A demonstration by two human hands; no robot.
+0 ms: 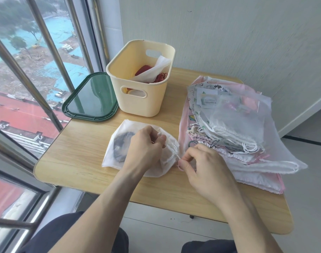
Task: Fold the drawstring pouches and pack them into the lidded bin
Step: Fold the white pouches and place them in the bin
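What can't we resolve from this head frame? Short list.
- Dark object in the white pouch: head view, veiled by the fabric and the left hand.
- Yellow bin contents: its walls hide all but a white pouch and red items.
- Pouch stack: count unclear, overlapping layers hide the lower ones.
- Drawstring: the right hand pinches its end; any knot too small to see.
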